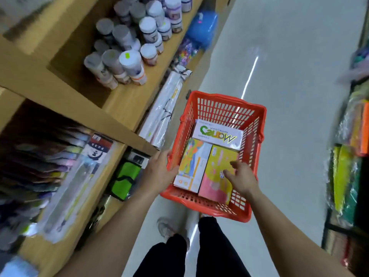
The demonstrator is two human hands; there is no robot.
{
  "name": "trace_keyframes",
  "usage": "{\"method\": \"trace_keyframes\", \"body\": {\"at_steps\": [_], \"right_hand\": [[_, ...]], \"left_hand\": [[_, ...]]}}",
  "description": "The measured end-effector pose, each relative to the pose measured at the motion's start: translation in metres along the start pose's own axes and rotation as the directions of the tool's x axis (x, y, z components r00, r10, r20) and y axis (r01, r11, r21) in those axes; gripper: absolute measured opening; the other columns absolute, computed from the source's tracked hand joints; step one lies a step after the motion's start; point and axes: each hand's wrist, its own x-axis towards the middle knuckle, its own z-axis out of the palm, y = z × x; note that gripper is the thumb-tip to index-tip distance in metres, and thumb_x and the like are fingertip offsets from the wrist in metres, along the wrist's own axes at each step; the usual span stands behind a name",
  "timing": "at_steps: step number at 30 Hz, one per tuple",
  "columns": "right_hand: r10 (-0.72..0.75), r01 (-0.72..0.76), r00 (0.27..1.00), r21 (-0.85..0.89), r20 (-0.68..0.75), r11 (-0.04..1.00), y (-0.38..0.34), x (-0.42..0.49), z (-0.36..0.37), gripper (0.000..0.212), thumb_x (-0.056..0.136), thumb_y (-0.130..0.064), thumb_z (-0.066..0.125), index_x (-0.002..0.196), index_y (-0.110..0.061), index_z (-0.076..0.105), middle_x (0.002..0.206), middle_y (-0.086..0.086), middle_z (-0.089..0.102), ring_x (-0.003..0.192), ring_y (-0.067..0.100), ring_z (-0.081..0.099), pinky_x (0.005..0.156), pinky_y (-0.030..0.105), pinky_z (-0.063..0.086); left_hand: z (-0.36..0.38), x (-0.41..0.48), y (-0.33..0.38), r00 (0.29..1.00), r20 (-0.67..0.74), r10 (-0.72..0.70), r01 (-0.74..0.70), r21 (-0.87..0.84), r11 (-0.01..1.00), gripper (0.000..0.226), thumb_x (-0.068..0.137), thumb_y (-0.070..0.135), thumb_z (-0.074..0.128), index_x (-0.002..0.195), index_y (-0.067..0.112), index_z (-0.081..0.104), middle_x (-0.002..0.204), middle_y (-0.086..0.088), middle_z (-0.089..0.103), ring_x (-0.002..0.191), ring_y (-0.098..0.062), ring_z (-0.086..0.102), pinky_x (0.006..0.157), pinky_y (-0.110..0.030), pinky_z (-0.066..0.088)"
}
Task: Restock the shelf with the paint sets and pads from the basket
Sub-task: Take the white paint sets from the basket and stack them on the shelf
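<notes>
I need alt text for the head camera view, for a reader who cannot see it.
A person's left hand grips the rim of a red basket holding three colourful boxes, while the right hand reaches open over the yellow and pink box. Wooden shelves with jars stand to the left.

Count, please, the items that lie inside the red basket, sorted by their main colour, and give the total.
White box with green lettering: 1
Box with an orange, yellow and white print: 1
Yellow and pink box: 1
Total in the red basket: 3
</notes>
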Motion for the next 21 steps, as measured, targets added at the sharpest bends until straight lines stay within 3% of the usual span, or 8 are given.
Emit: {"method": "trace_keyframes", "body": {"at_steps": [3, 7, 10, 13, 17, 21], "right_hand": [[-0.024, 0.025, 1.000, -0.041, 0.010, 0.999, 0.004, 0.041, 0.018, 0.057, 0.091, -0.034, 0.069, 0.140, -0.005, 0.058, 0.138, 0.020, 0.060, 0.129, 0.037, 0.056, 0.109, 0.040, 0.042], [-0.071, 0.068, 0.993, -0.036, -0.091, 0.997, 0.002, 0.103, 0.028, 0.055, 0.090, -0.034, 0.069, 0.138, -0.008, 0.060, 0.136, 0.020, 0.061, 0.129, 0.038, 0.055, 0.109, 0.041, 0.041], [-0.091, 0.083, 0.980, -0.050, -0.178, 0.995, -0.006, 0.155, 0.027, 0.053, 0.090, -0.036, 0.067, 0.137, -0.012, 0.061, 0.136, 0.016, 0.060, 0.129, 0.038, 0.054, 0.106, 0.041, 0.042], [-0.141, 0.109, 0.960, -0.143, -0.240, 0.984, -0.015, 0.206, 0.023, 0.060, 0.090, -0.044, 0.066, 0.137, -0.007, 0.060, 0.134, 0.017, 0.060, 0.127, 0.039, 0.054, 0.103, 0.044, 0.043], [-0.190, 0.138, 0.975, -0.352, -0.118, 0.926, -0.020, 0.255, 0.025, 0.069, 0.088, -0.063, 0.060, 0.132, -0.010, 0.062, 0.127, 0.015, 0.065, 0.121, 0.038, 0.059, 0.097, 0.045, 0.047], [-0.108, 0.109, 0.994, -0.482, 0.030, 0.869, -0.021, 0.276, 0.022, 0.072, 0.080, -0.085, 0.045, 0.110, -0.022, 0.065, 0.107, 0.002, 0.074, 0.106, 0.030, 0.068, 0.081, 0.040, 0.048]], "left_hand": [[0.024, 0.041, 0.001, 0.998, -0.068, 0.012, -0.010, 0.018, 1.000, 0.052, 0.081, 0.035, 0.066, 0.130, 0.020, 0.056, 0.122, -0.006, 0.060, 0.114, -0.030, 0.059, 0.092, -0.043, 0.050], [0.045, 0.090, -0.001, 0.993, -0.110, 0.036, -0.037, -0.012, 0.999, 0.058, 0.084, 0.027, 0.071, 0.138, 0.016, 0.052, 0.128, -0.011, 0.056, 0.117, -0.031, 0.058, 0.098, -0.047, 0.049], [0.054, 0.127, -0.003, 0.990, -0.121, 0.077, -0.082, -0.036, 0.996, 0.060, 0.086, 0.026, 0.071, 0.141, 0.016, 0.049, 0.135, -0.009, 0.054, 0.123, -0.027, 0.056, 0.103, -0.040, 0.045], [0.061, 0.150, -0.006, 0.989, -0.113, 0.091, -0.097, -0.052, 0.994, 0.057, 0.091, 0.022, 0.067, 0.141, 0.015, 0.043, 0.137, -0.006, 0.055, 0.123, -0.024, 0.055, 0.098, -0.033, 0.042], [0.068, 0.152, -0.010, 0.990, -0.109, 0.091, -0.105, -0.138, 0.985, 0.054, 0.093, 0.017, 0.067, 0.137, 0.016, 0.037, 0.120, 0.005, 0.050, 0.107, -0.015, 0.057, 0.087, -0.023, 0.039], [0.071, 0.152, -0.015, 0.987, -0.128, 0.101, -0.121, -0.162, 0.979, 0.054, 0.090, 0.014, 0.068, 0.135, 0.018, 0.039, 0.116, 0.010, 0.047, 0.097, 0.007, 0.045, 0.082, -0.011, 0.034]]}}
